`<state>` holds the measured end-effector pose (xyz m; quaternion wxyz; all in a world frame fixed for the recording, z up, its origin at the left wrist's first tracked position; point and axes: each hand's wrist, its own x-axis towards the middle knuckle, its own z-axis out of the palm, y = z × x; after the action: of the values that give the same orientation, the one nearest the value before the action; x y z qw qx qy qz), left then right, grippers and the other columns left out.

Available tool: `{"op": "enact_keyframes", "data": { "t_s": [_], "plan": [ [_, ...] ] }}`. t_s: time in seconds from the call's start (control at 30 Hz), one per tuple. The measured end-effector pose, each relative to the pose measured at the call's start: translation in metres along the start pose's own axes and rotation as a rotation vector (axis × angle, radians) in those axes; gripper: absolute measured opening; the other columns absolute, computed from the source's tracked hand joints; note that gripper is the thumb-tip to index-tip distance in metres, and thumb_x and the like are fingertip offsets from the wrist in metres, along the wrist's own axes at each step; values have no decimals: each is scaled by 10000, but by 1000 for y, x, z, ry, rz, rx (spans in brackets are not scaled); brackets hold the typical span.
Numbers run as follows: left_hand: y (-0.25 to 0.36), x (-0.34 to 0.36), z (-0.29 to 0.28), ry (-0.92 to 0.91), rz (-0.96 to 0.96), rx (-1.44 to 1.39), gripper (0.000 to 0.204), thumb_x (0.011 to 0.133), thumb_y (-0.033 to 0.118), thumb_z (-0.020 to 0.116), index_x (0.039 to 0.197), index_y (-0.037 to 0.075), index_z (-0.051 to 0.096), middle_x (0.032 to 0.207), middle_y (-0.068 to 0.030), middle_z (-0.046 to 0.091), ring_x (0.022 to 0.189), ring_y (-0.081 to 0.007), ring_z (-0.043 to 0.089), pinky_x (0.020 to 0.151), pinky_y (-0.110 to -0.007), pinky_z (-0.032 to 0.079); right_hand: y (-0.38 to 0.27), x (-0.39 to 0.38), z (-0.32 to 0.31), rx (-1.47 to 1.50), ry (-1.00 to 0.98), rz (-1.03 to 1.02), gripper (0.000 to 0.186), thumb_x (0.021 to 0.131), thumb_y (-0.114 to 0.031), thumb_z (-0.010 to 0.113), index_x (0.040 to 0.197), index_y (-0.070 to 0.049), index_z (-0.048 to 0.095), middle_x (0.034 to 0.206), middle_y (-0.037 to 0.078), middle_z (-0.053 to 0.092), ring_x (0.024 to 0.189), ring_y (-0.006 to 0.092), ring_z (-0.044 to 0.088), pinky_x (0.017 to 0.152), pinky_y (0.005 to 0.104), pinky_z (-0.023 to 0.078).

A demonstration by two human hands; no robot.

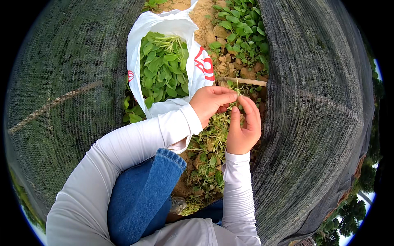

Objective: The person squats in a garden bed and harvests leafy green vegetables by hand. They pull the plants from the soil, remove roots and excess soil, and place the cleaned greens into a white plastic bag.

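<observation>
My left hand (210, 102) and my right hand (243, 125) meet over a soil bed, fingertips pinched together on a thin green seedling stem (237, 89). Both arms wear white long sleeves. Just left of my hands lies a white plastic bag (164, 24) with red marks, open and filled with picked green leafy plants (163, 67). Small green plants (242, 28) grow in the sandy soil beyond my hands. Pulled weeds and stems (207, 160) lie under my hands.
Dark shade netting (320, 102) drapes along the right of the bed, and more netting (65, 82) on the left. A thin wooden stick (246, 81) lies across the soil near my fingertips. My knee in blue jeans (143, 192) is bent at the lower left.
</observation>
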<state>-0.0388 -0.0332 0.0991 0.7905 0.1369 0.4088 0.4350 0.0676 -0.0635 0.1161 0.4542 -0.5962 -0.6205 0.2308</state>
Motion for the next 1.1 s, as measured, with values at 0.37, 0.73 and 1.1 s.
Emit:
{"op": "enact_keyframes", "data": {
  "t_s": [0.37, 0.73, 1.1],
  "plan": [
    [-5, 3, -15, -24, -99, 191, 141, 738, 147, 576, 817, 29, 576, 752, -18, 574, 646, -76, 491, 583, -198, 383, 17, -8, -8, 551, 76, 545, 172, 797, -51, 497, 940, 36, 537, 909, 84, 556, 803, 131, 531, 729, 237, 427],
    [-28, -2, -30, -62, -65, 587, 98, 695, 99, 563, 679, 16, 514, 607, 4, 500, 548, -56, 445, 488, -185, 341, 39, -38, 5, 679, -45, 735, 111, 742, -36, 585, 844, 8, 577, 814, 41, 575, 727, 91, 513, 682, 202, 415],
    [-19, -9, -25, -144, -37, 351, 100, 759, 88, 482, 797, -4, 495, 668, -49, 535, 572, -113, 491, 555, -212, 391, 57, -42, -13, 36, -365, 676, 240, 721, -69, 590, 947, 2, 549, 910, 100, 552, 772, 127, 529, 684, 228, 424]
  ]
}}
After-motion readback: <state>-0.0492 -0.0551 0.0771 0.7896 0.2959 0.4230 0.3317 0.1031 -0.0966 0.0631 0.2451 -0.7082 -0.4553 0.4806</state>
